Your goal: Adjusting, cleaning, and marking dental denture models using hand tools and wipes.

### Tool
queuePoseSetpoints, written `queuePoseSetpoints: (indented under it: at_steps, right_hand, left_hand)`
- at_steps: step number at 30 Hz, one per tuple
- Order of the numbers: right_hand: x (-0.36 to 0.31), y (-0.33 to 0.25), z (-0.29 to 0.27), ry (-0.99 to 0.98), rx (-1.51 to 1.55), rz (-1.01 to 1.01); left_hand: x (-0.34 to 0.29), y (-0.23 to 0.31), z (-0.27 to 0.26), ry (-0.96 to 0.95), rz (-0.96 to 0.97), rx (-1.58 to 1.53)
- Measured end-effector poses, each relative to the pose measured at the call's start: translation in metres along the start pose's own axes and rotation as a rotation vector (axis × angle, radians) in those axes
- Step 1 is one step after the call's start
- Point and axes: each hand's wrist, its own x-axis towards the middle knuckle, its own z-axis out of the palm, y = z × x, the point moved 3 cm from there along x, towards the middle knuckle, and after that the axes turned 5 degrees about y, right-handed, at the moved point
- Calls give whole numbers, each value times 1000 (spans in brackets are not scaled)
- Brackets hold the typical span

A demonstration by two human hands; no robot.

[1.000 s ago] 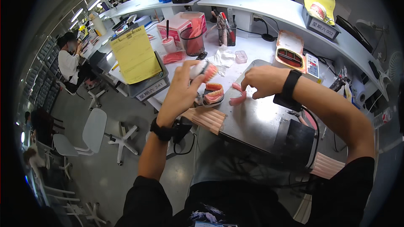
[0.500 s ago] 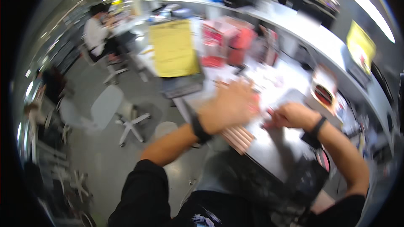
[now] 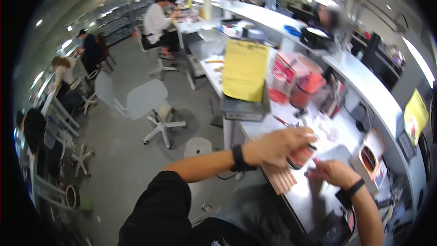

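Observation:
My left hand [image 3: 284, 146] reaches over the white bench and is closed around a small red can [image 3: 301, 156] with a dark rim, held tilted. Close beside it, my right hand [image 3: 334, 173] has its fingers bent and pinched together near a small reddish bit, which is too blurred to name. A ridged wooden block [image 3: 280, 180] juts from the bench edge below my left wrist. Beyond my hands lies a red-handled tool [image 3: 281, 120] next to some crumpled white material [image 3: 327, 130].
A yellow sheet [image 3: 246, 70] stands on a grey tray [image 3: 246, 111] at the left. Behind are a red cup [image 3: 300, 94] and a pink box [image 3: 298, 66]. At right sits an open carton [image 3: 368, 157]. Grey chairs [image 3: 148, 98] stand on the floor; a person in white [image 3: 157, 25] sits farther off.
The view has swung left, so the bench appears farther right and more seated people show. The can in my left hand, blurred before, is now plain. My hands stay close together.

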Motion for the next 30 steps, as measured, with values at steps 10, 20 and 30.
queuePoseSetpoints:
  at_steps: [10, 20, 30]
  right_hand:
    - [12, 1, -39, 189, 343, 101]
    - [12, 7, -4, -35, 155, 2]
    - [16, 7, -47, 124, 109, 1]
  left_hand:
    - [-18, -17, 24, 81, -218, -981]
    - [-11, -12, 14, 141, -184, -649]
    - [-21, -8, -11, 85, -157, -581]
